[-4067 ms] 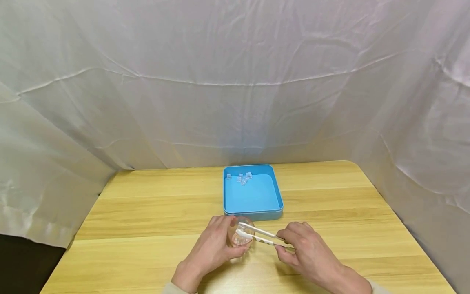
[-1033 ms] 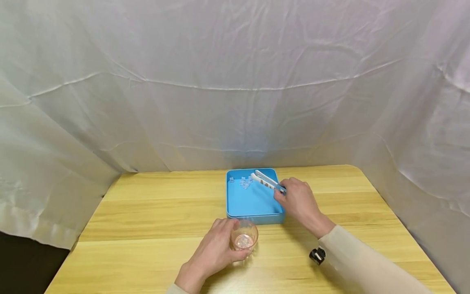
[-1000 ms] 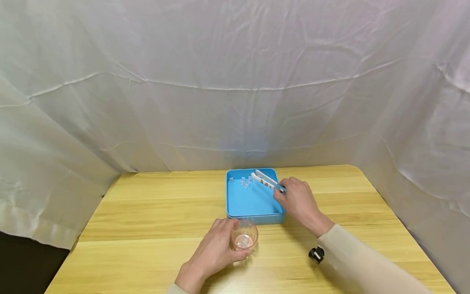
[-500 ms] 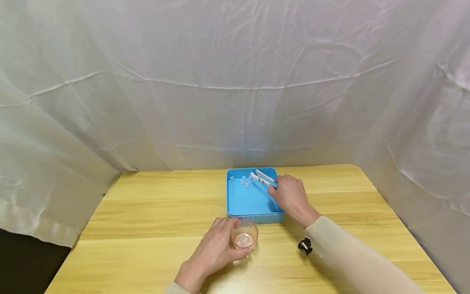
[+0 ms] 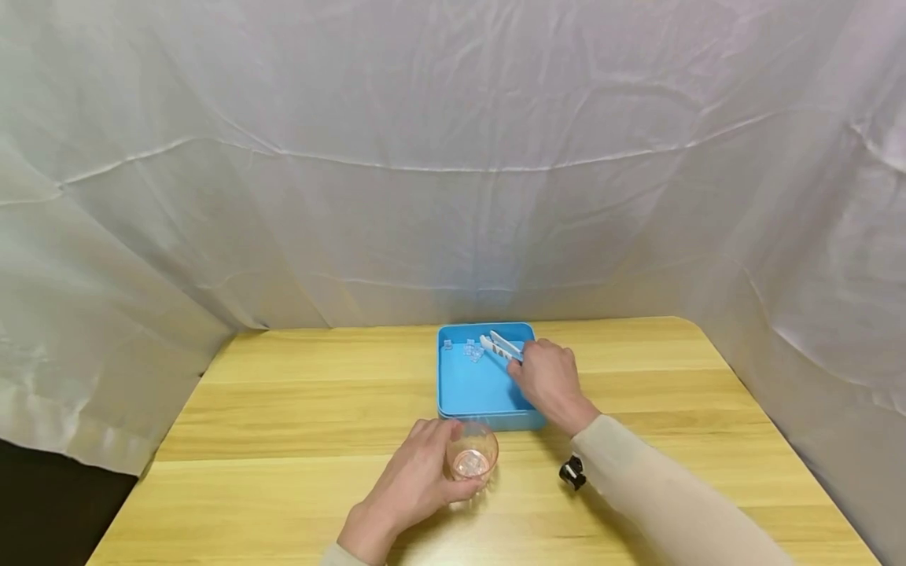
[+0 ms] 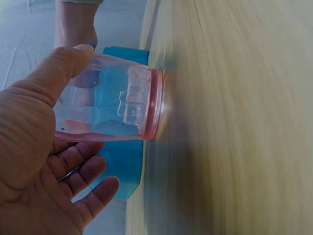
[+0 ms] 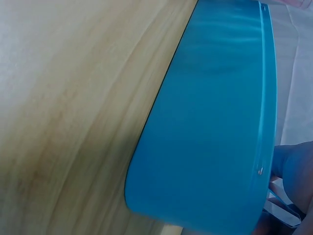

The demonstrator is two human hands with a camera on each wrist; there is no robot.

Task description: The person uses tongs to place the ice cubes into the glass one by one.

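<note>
My left hand (image 5: pixel 414 472) grips a clear pinkish cup (image 5: pixel 472 450), which stands upright on the table, thumb on one side and fingers on the other. Several clear cubes (image 6: pixel 134 100) lie at its bottom in the left wrist view. In my right hand (image 5: pixel 552 381) is a pair of white tongs (image 5: pixel 501 347), its arms apart and tips inside the blue tray (image 5: pixel 484 393). Several clear cubes (image 5: pixel 473 351) are clustered just left of the tips. Whether a cube sits between the tips I cannot tell. A tong handle (image 7: pixel 283 214) shows past the tray in the right wrist view.
One lone clear cube (image 5: pixel 447 344) sits at the tray's back left. The wooden table (image 5: pixel 304 409) extends on both sides. Pale curtains (image 5: pixel 453 196) enclose the back and sides. A black device (image 5: pixel 572 473) is under the right sleeve (image 5: pixel 651 487).
Some seconds ago the tongs were over the cup; now they are in the tray. Over the last second my right hand has shifted left and slightly down. The left hand keeps its grip.
</note>
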